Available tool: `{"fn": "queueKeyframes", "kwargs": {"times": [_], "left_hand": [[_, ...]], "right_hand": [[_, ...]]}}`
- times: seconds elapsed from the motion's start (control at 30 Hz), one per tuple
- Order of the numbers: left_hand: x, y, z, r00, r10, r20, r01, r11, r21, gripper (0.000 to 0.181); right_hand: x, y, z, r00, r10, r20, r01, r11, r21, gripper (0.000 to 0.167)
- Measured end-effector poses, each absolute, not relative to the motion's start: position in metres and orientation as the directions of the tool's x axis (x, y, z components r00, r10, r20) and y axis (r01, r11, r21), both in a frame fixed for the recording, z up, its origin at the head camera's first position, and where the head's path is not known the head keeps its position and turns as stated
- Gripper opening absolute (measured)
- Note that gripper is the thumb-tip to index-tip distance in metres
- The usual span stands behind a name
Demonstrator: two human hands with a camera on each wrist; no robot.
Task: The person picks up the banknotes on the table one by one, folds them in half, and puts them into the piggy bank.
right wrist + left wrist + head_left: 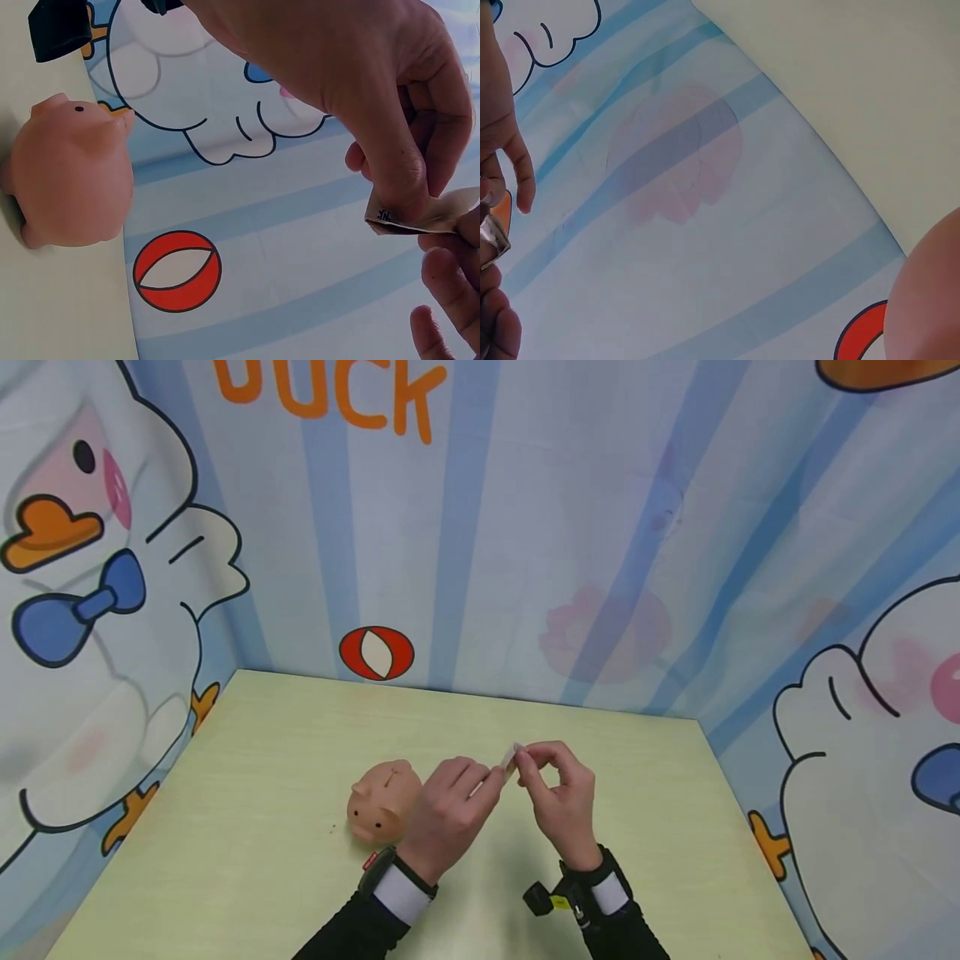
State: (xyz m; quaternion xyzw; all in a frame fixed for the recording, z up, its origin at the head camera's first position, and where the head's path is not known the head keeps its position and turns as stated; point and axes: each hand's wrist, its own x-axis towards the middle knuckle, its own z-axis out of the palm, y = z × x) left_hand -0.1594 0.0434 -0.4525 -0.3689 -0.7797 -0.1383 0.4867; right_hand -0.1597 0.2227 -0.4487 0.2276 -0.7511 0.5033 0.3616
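Note:
Both hands meet at a small folded slip of paper (509,767), held above the table. My left hand (453,807) pinches one side of it. From the other side my right hand (562,800) grips it between thumb and finger. Dark print shows near one corner of the paper (409,215) in the right wrist view. Only the edge of the creased paper (495,236) appears in the left wrist view. A pink piggy bank (375,810) with a slot in its back stands just left of my left hand.
The pale yellow table (285,877) reaches to a striped blue-and-white cloth (517,527) at the back and sides. Printed ducks and a red ball (377,652) decorate that cloth. Tiny dark specks lie left of the piggy bank.

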Motion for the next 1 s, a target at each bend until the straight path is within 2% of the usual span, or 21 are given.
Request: {"fn": "queueKeyframes", "kwargs": {"times": [0.37,0.53,0.7,0.83,1.0], "left_hand": [[-0.1578,0.0439,-0.4485,-0.314,0.444,0.839,0.701,0.705,-0.11,0.024],[-0.1583,0.0441,-0.4493,-0.32,0.451,0.833,0.689,0.714,-0.122,0.024],[-0.1592,0.0464,-0.4501,-0.308,0.443,0.842,0.68,0.721,-0.131,0.026],[-0.1593,0.0469,-0.4502,-0.316,0.412,0.855,0.7,0.709,-0.083,0.025],[-0.1584,0.0462,-0.4507,-0.37,0.361,0.856,0.739,0.673,0.035,0.022]], "right_hand": [[-0.1607,0.2248,-0.4465,-0.61,-0.045,0.791,-0.733,0.413,-0.541,0.025],[-0.1606,0.2252,-0.4467,-0.613,-0.061,0.787,-0.728,0.429,-0.534,0.028],[-0.1602,0.2252,-0.4464,-0.619,-0.045,0.784,-0.717,0.439,-0.541,0.023],[-0.1605,0.2253,-0.4473,-0.61,-0.035,0.792,-0.726,0.425,-0.54,0.019],[-0.16,0.2255,-0.4466,-0.612,-0.029,0.79,-0.727,0.414,-0.548,0.019]]}}
